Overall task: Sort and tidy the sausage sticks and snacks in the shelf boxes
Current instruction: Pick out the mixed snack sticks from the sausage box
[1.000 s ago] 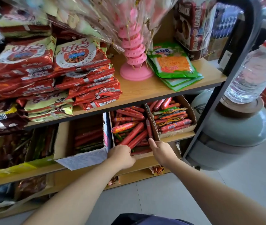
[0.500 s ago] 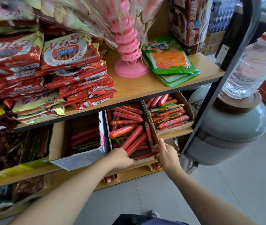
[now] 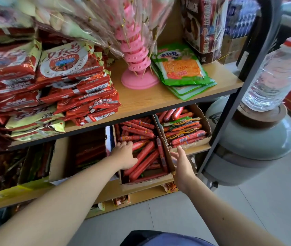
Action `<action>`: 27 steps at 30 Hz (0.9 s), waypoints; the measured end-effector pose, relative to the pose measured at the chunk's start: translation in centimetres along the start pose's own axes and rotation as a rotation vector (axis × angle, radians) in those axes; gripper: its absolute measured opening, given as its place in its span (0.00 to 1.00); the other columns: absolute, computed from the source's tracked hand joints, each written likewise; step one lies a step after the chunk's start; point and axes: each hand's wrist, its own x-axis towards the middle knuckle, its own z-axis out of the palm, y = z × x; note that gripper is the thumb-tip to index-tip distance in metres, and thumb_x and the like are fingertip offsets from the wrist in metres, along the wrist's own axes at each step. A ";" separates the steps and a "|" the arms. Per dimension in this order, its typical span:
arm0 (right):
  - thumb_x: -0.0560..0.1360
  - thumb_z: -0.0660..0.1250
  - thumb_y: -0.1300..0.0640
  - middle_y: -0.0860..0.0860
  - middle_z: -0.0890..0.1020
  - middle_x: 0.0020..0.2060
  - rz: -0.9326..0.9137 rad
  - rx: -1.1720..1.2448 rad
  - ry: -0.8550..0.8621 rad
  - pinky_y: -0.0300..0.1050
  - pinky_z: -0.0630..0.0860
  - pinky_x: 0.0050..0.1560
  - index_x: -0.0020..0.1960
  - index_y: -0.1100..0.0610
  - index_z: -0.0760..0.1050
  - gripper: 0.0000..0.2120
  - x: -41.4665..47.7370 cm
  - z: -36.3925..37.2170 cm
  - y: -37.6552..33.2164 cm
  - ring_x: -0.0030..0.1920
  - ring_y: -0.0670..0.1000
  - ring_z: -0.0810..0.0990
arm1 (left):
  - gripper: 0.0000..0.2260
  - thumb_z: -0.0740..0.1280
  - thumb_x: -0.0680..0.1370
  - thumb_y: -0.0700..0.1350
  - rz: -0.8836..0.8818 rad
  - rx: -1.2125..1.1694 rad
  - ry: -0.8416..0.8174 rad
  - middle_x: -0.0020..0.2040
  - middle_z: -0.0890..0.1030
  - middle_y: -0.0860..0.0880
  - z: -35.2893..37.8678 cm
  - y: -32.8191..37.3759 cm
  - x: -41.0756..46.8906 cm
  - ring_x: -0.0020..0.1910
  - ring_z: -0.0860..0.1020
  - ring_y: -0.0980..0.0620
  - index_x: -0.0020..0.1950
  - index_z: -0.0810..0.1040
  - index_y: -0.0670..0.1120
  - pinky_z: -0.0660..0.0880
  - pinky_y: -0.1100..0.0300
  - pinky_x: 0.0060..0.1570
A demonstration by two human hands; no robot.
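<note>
A cardboard box [image 3: 146, 183] on the lower shelf holds several red sausage sticks [image 3: 145, 159] lying in different directions. My left hand [image 3: 124, 154] reaches into the box's left side, fingers spread and resting on the sticks. My right hand [image 3: 183, 166] is at the box's right wall, fingers straight and touching the cardboard near its front corner. To the right, a second box [image 3: 193, 144] holds red, orange and green-labelled sticks [image 3: 183, 132]. To the left, a darker box [image 3: 88, 153] holds more sticks in shadow.
The upper shelf [image 3: 151, 102] carries stacked red snack bags [image 3: 73, 82], a pink lollipop stand [image 3: 137, 68] and green packets [image 3: 182, 68]. A black shelf post [image 3: 230, 107] rises on the right. Beside it a water bottle [image 3: 276, 75] stands on a grey-green jar [image 3: 258, 144]. Tiled floor lies below.
My left hand moved from the box's front edge up into the box, onto the sausage sticks. My right hand has shifted right along the box's wall with its fingers now straight.
</note>
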 end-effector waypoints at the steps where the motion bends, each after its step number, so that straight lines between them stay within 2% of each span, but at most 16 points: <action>1: 0.80 0.51 0.31 0.55 0.78 0.62 0.015 0.014 -0.029 0.64 0.61 0.74 0.68 0.54 0.71 0.31 0.1 0.0 -0.2 0.66 0.58 0.74 | 0.38 0.64 0.76 0.58 -0.021 0.025 -0.034 0.77 0.59 0.41 0.5 0.0 0.3 0.75 0.58 0.39 0.79 0.52 0.44 0.60 0.47 0.73; 3: 0.79 0.51 0.30 0.55 0.78 0.61 0.038 0.019 -0.097 0.62 0.61 0.73 0.67 0.51 0.69 0.30 0.1 0.0 -0.7 0.65 0.58 0.75 | 0.40 0.64 0.75 0.60 -0.049 0.100 -0.031 0.76 0.60 0.40 1.2 0.3 0.7 0.74 0.60 0.38 0.79 0.50 0.44 0.58 0.45 0.72; 5: 0.79 0.50 0.30 0.54 0.79 0.59 0.039 0.013 -0.153 0.62 0.62 0.72 0.67 0.50 0.68 0.29 -0.1 0.1 -1.1 0.60 0.57 0.77 | 0.39 0.64 0.75 0.62 -0.076 0.134 -0.005 0.73 0.68 0.42 1.4 0.9 1.0 0.71 0.66 0.40 0.78 0.53 0.45 0.58 0.45 0.71; 7: 0.80 0.49 0.31 0.53 0.81 0.54 0.047 0.015 -0.186 0.60 0.68 0.67 0.63 0.49 0.69 0.26 -0.2 0.3 -1.5 0.55 0.55 0.79 | 0.38 0.65 0.75 0.63 -0.105 0.127 0.000 0.68 0.74 0.45 1.4 1.5 1.4 0.68 0.71 0.42 0.76 0.58 0.44 0.58 0.43 0.70; 9: 0.79 0.49 0.31 0.53 0.82 0.53 0.056 0.011 -0.206 0.58 0.72 0.61 0.58 0.48 0.70 0.24 -0.4 0.4 -2.0 0.54 0.55 0.80 | 0.35 0.67 0.74 0.62 -0.127 0.090 0.021 0.65 0.76 0.46 1.7 1.7 1.9 0.64 0.74 0.43 0.73 0.63 0.44 0.63 0.45 0.67; 10: 0.79 0.49 0.30 0.53 0.82 0.53 0.064 0.014 -0.218 0.59 0.73 0.61 0.56 0.47 0.71 0.24 -0.3 0.4 -2.2 0.55 0.56 0.81 | 0.34 0.69 0.74 0.61 -0.141 0.046 0.032 0.65 0.77 0.45 1.9 1.9 2.1 0.62 0.76 0.43 0.73 0.64 0.43 0.68 0.48 0.63; 12: 0.79 0.49 0.30 0.53 0.81 0.52 0.074 0.004 -0.232 0.61 0.71 0.66 0.52 0.47 0.71 0.23 -0.3 0.3 -2.5 0.56 0.57 0.80 | 0.37 0.72 0.74 0.57 -0.178 -0.080 0.028 0.65 0.76 0.44 2.2 2.2 2.1 0.59 0.78 0.43 0.75 0.60 0.42 0.75 0.53 0.52; 14: 0.79 0.49 0.30 0.53 0.81 0.52 0.076 0.001 -0.235 0.63 0.69 0.69 0.52 0.46 0.71 0.23 0.0 0.3 -2.7 0.57 0.57 0.80 | 0.41 0.73 0.75 0.52 -0.216 -0.220 0.016 0.66 0.75 0.42 2.4 2.7 2.2 0.58 0.78 0.43 0.78 0.52 0.41 0.75 0.54 0.48; 16: 0.78 0.50 0.29 0.54 0.81 0.53 0.078 -0.005 -0.232 0.64 0.69 0.70 0.55 0.47 0.70 0.23 0.1 0.3 -2.7 0.59 0.58 0.80 | 0.42 0.74 0.74 0.49 -0.239 -0.335 0.016 0.67 0.74 0.41 2.3 3.0 2.2 0.59 0.77 0.42 0.77 0.51 0.41 0.75 0.55 0.49; 19: 0.78 0.52 0.30 0.55 0.81 0.55 0.067 0.011 -0.211 0.63 0.72 0.67 0.59 0.48 0.69 0.24 0.3 0.3 -2.6 0.60 0.59 0.80 | 0.45 0.76 0.72 0.50 -0.231 -0.452 -0.023 0.72 0.68 0.41 2.3 2.7 2.1 0.67 0.73 0.41 0.78 0.51 0.43 0.74 0.50 0.62; 21: 0.79 0.52 0.32 0.56 0.82 0.54 0.059 0.015 -0.203 0.61 0.75 0.63 0.57 0.49 0.71 0.23 0.3 0.2 -2.5 0.58 0.59 0.81 | 0.45 0.76 0.72 0.51 -0.222 -0.519 -0.061 0.75 0.65 0.42 2.2 2.4 2.0 0.70 0.69 0.41 0.79 0.50 0.44 0.71 0.48 0.66; 24: 0.82 0.53 0.36 0.56 0.84 0.49 0.042 -0.002 -0.166 0.57 0.77 0.56 0.51 0.50 0.75 0.20 -0.3 0.4 -2.7 0.53 0.57 0.83 | 0.42 0.75 0.73 0.53 -0.204 -0.617 -0.078 0.75 0.64 0.44 1.8 2.1 1.5 0.71 0.68 0.43 0.79 0.55 0.44 0.70 0.49 0.67; 26: 0.82 0.54 0.36 0.56 0.85 0.48 0.029 -0.035 -0.136 0.57 0.78 0.57 0.52 0.50 0.78 0.21 -0.6 0.8 -2.7 0.52 0.57 0.83 | 0.38 0.74 0.74 0.53 -0.206 -0.697 -0.089 0.72 0.68 0.43 1.2 1.9 0.9 0.67 0.71 0.43 0.76 0.60 0.44 0.72 0.50 0.64; 27: 0.80 0.54 0.33 0.56 0.85 0.51 0.023 -0.093 -0.090 0.58 0.77 0.60 0.55 0.50 0.78 0.24 -0.9 1.2 -2.7 0.54 0.58 0.83 | 0.34 0.74 0.74 0.53 -0.207 -0.749 -0.101 0.68 0.72 0.43 0.9 1.6 0.4 0.63 0.75 0.43 0.74 0.64 0.44 0.74 0.49 0.62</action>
